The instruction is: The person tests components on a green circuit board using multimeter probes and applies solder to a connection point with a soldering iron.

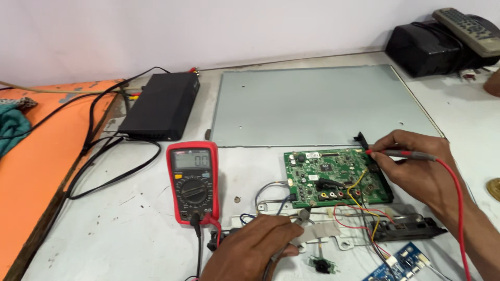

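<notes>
1. Head view, the hands: the right hand grasps a red test probe between thumb and fingers, holding it nearly level with its tip at the upper right edge of the green circuit board. A red lead runs from the probe's back end down along the right forearm
2. The left hand is low in the middle of the view, fingers curled around a thin dark probe whose tip sits at the lower left edge of the same board, close to the row of coloured round sockets
3. The green circuit board lies flat on the white table, between the two hands, just below a large grey metal panel. Red, yellow and black wires trail from its lower edge toward a black oblong part and a small blue board near the bottom right
4. A red multimeter lies just left of the board, face up, its grey display lit with digits and its dial in the middle; a black and a red lead are plugged in at its lower end, near the left hand
5. Farther back, a flat black box with cables looping off it rests beside an orange cloth at the left edge of the table
6. In the far right corner a black bag carries a grey remote control on top
</notes>
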